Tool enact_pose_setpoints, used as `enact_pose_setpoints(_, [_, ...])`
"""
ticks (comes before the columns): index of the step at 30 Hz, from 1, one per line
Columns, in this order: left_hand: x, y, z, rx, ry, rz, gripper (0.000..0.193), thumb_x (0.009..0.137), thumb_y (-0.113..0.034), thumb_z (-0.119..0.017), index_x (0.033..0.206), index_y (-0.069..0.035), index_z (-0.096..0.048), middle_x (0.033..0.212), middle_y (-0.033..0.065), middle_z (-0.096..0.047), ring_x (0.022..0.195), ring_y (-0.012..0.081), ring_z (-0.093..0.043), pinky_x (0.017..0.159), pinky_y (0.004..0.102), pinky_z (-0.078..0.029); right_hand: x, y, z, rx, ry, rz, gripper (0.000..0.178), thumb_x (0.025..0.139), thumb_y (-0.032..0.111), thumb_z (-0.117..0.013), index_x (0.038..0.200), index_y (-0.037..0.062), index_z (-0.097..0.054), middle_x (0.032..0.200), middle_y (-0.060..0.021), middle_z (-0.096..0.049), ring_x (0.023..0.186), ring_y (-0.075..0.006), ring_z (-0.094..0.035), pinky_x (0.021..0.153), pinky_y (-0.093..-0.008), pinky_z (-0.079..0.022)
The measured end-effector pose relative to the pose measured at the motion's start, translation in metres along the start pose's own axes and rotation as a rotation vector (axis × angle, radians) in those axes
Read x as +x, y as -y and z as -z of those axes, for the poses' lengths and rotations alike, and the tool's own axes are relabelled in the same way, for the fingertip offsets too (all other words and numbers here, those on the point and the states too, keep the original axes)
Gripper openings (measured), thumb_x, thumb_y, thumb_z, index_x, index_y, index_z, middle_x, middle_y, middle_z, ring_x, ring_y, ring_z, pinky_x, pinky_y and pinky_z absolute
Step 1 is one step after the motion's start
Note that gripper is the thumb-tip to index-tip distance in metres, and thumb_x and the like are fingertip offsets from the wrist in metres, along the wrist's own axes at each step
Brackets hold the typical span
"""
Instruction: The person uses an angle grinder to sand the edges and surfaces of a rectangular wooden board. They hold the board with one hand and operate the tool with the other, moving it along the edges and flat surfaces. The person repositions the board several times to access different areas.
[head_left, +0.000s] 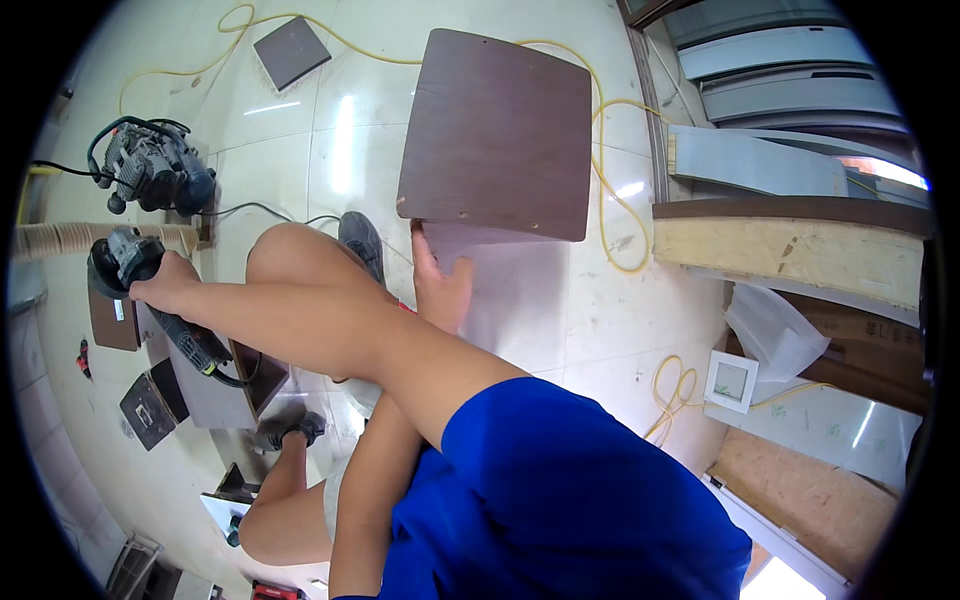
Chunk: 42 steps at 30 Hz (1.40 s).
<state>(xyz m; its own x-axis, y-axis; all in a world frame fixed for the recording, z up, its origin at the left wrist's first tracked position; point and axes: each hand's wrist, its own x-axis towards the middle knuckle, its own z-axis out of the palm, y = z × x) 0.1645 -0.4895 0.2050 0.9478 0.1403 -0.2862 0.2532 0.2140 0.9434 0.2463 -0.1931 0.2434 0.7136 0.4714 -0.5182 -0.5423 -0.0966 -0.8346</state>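
My arms cross in the head view, the right one lying over the left. At the far left, my right hand [168,287] is closed around an angle grinder [195,340], whose grey and black head points up and away. My left hand [442,292] reaches out at the centre to the near left edge of a brown wooden box [495,135]. Its fingers curl against that edge with their tips hidden, and the thumb stands apart. Screw dots run along the near and far edges of the box's flat top.
An air compressor [155,170] stands upper left, near a beige ribbed hose [70,240]. A loose brown board [291,53] lies on the tiled floor. A yellow hose [605,190] loops behind the box. Wooden pieces [215,385] sit by my feet; panels [790,255] stand at the right.
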Motion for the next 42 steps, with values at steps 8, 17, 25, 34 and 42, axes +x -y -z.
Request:
enact_pose_setpoints(8, [-0.002, 0.056, 0.013, -0.080, 0.038, 0.010, 0.069, 0.085, -0.002, -0.056, 0.149, 0.003, -0.030, 0.143, 0.0239, -0.047, 0.133, 0.0303, -0.047, 0.109, 0.0343, -0.036, -0.015, -0.007, -0.005, 0.069, -0.060, -0.002, 0.070, 0.062, 0.036, -0.079, 0.111, -0.0079, -0.057, 0.107, -0.0233, -0.066, 0.098, -0.0327, -0.066, 0.083, -0.0386, -0.053])
enact_pose_setpoints(17, [-0.066, 0.022, 0.013, 0.901, 0.688, -0.185, 0.051, 0.090, -0.016, -0.054, 0.137, 0.002, -0.048, 0.126, 0.0234, -0.061, 0.124, 0.0405, -0.052, 0.110, 0.0403, -0.037, -0.025, -0.034, 0.009, -0.055, -0.128, 0.082, 0.074, 0.061, 0.039, -0.080, 0.115, -0.0055, -0.056, 0.108, -0.0212, -0.065, 0.098, -0.0321, -0.065, 0.084, -0.0393, -0.053])
enact_pose_setpoints(25, [-0.183, 0.004, 0.124, 1.356, 0.318, -0.477, 0.058, 0.085, -0.036, -0.062, 0.136, -0.008, -0.054, 0.146, 0.0180, -0.045, 0.137, 0.0337, -0.041, 0.113, 0.0665, -0.015, -0.042, -0.025, 0.026, -0.078, -0.090, 0.082, 0.076, 0.060, 0.039, -0.080, 0.116, -0.0067, -0.058, 0.112, -0.0216, -0.065, 0.101, -0.0319, -0.066, 0.086, -0.0389, -0.053])
enact_pose_setpoints(34, [-0.253, 0.123, 0.325, 0.883, -0.198, 0.343, 0.045, 0.087, -0.011, -0.063, 0.130, 0.002, -0.056, 0.129, 0.0250, -0.059, 0.115, 0.0341, -0.060, 0.101, 0.0409, -0.045, -0.044, -0.023, 0.022, -0.024, -0.051, 0.078, 0.075, 0.061, 0.039, -0.079, 0.117, -0.0073, -0.057, 0.113, -0.0231, -0.065, 0.102, -0.0331, -0.065, 0.087, -0.0400, -0.052])
enact_pose_setpoints(42, [-0.177, 0.033, 0.317, 0.520, -0.742, -0.320, 0.063, 0.095, -0.011, -0.063, 0.148, 0.000, -0.030, 0.145, 0.0183, -0.043, 0.129, 0.0223, -0.046, 0.101, 0.0346, -0.043, -0.075, -0.056, -0.008, -0.008, -0.089, 0.392, 0.071, 0.062, 0.039, -0.083, 0.113, -0.0054, -0.058, 0.106, -0.0257, -0.066, 0.102, -0.0355, -0.065, 0.090, -0.0403, -0.051])
